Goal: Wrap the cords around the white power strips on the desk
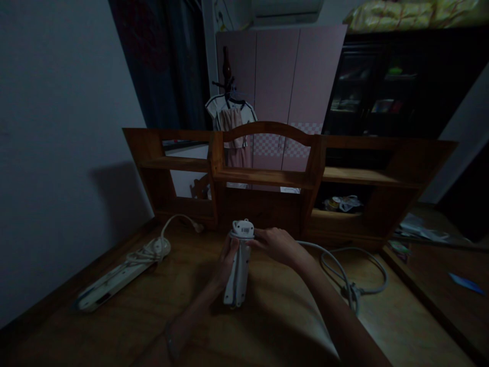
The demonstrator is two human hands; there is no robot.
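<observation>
A white power strip (240, 275) stands tilted in the middle, its underside with screws and a label facing me. Round its upper end runs a turn of its grey cord (244, 237). My left hand (228, 257) grips the strip along its left side, the fingers partly hidden behind it. At the right of the upper end, my right hand (273, 242) pinches the cord. From behind that hand the loose cord (336, 260) trails right across the desk, ending near a grey plug (352, 291).
A second power strip (114, 283) lies at the left, its cord bundled on top and its plug (197, 227) on the desk. A wooden shelf unit (263, 177) borders the desk's far side. One right compartment holds a plastic bag (348, 203).
</observation>
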